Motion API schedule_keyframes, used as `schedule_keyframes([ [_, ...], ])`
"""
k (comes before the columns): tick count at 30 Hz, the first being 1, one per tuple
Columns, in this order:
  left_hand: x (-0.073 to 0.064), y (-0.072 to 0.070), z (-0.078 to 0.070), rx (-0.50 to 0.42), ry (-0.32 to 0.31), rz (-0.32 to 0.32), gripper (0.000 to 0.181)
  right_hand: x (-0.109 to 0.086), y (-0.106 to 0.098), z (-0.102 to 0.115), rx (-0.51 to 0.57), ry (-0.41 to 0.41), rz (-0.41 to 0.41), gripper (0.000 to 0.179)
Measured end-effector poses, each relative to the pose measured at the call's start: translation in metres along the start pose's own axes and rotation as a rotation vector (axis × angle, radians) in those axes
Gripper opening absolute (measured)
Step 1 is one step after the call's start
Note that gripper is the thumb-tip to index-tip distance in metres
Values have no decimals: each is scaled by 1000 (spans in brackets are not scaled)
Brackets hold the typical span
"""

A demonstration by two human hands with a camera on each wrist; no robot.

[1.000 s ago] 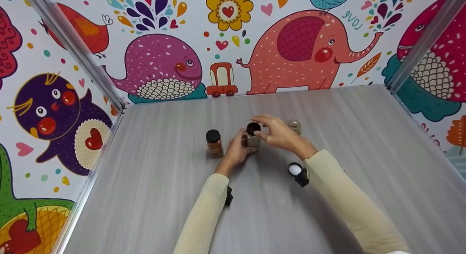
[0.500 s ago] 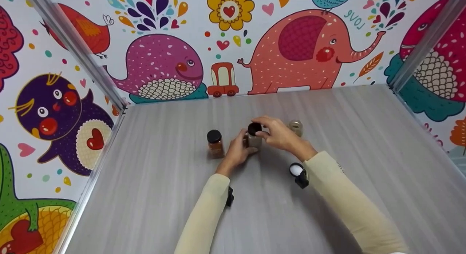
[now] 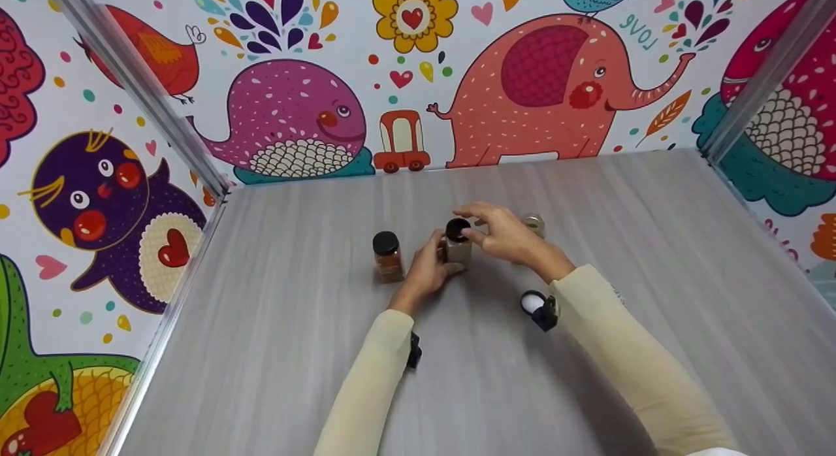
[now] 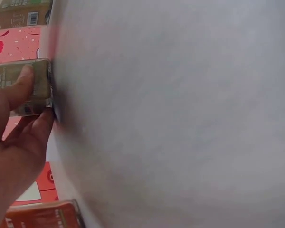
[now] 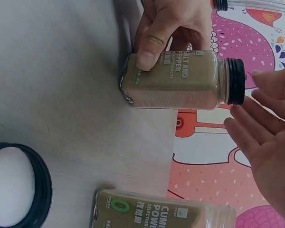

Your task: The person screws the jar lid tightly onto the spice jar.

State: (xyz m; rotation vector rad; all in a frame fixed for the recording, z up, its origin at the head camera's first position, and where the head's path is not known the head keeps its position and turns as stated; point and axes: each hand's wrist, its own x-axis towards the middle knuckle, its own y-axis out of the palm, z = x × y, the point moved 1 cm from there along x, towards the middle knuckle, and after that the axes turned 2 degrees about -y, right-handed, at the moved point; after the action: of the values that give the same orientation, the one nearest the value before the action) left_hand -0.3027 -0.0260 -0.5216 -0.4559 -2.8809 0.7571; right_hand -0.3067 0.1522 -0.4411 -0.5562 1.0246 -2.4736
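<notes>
The salt-and-pepper jar (image 5: 180, 90) is gripped low by the left hand (image 3: 428, 270), the right hand (image 3: 506, 237) spread loosely by its black cap (image 5: 236, 81) — it could be tipped by an off-centre push.

The left hand (image 5: 173, 28) gripped a clear, square-sided jar of tan powder (image 5: 175, 78) (its label read "AND PEPPER"), and the right hand (image 5: 275, 128) held its fingers extended beside the jar's ridged black cap (image 5: 236, 81). To the right stood a clear, bare-necked jar of tan-green powder (image 5: 156, 216); nearer lay a round black lid with a white lining (image 5: 12, 187).
</notes>
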Motion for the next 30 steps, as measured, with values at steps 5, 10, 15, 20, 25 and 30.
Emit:
schedule_keyframes([
  [5,-1,-1,0,-17,-18,1,56,3,-1,-1,-38,-4,41,40],
  [10,-1,-1,0,-28,-25,2,56,4,-1,0,-66,-22,35,39],
  [15,0,-1,0,-18,-20,9,54,3,-1,1,-94,-40,21,40],
  [20,1,-2,0,-17,-14,10,55,3,-1,4,-113,-62,34,41],
  [25,0,-2,-1,-20,-11,11,54,3,-1,6,-134,-84,41,36],
  [30,-1,-1,0,-16,5,-6,52,3,0,7,-157,-70,19,38],
])
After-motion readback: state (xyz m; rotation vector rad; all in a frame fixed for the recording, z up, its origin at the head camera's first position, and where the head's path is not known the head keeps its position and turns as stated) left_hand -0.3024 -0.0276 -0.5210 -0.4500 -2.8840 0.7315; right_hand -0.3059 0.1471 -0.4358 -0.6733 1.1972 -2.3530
